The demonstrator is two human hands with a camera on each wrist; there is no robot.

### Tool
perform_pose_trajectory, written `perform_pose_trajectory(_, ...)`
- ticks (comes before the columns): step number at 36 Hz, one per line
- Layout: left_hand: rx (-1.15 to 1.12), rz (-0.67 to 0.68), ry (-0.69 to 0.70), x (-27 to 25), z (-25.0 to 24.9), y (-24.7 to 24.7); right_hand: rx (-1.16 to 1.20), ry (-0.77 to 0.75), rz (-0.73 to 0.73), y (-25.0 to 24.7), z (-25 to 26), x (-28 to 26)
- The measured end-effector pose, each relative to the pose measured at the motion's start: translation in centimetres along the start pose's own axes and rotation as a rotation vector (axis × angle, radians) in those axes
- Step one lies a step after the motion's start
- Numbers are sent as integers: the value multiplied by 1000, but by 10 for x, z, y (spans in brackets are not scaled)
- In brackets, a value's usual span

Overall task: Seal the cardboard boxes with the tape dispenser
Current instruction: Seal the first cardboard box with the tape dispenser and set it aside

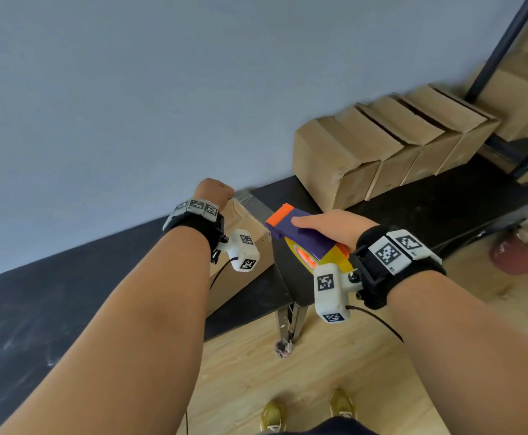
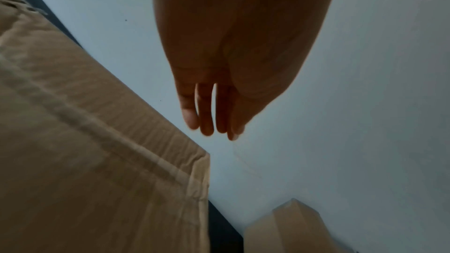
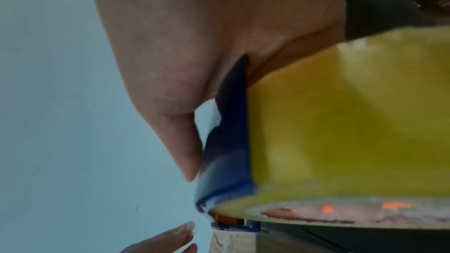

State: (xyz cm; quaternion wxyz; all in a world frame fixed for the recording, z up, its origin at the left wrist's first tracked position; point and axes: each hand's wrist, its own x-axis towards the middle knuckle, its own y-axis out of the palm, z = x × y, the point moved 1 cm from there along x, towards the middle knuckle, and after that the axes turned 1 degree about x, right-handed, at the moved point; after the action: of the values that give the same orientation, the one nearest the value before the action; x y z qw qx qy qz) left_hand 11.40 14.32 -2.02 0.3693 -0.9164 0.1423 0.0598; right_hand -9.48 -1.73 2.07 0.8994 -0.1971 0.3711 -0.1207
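At the centre of the head view the right hand grips a tape dispenser, its thumb stretched along the purple body towards the orange front edge. The right wrist view shows the fingers wrapped round that dark blue-purple body, with the yellow tape roll filling the right of the frame.

Left of centre, the left hand hovers over the far end of a cardboard box that sits on the black table. A strip of clear tape already runs over the box's top corner. In the left wrist view the left hand's fingers hang straight and close together, holding nothing, apart from the box's side in the lower left of that frame.

The dispenser is just to the right of this box, above the table's near edge. In the upper right of the head view a row of more cardboard boxes stands against the blue-grey wall, several with flaps not fully down. The wooden floor and yellow shoes fill the bottom.
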Motion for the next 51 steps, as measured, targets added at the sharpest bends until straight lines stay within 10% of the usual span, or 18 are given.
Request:
perform_pose_trajectory(36, 346, 26, -106, 33, 23, 30, -14, 72, -45, 26, 23, 32)
perform_pose_trajectory(43, 591, -103, 295, 18, 24, 29, -12, 26, -85, 25, 25, 26)
perform_pose_trajectory(51, 713, -48, 385, -9, 29, 40, 1, -17, -65, 27, 23, 19)
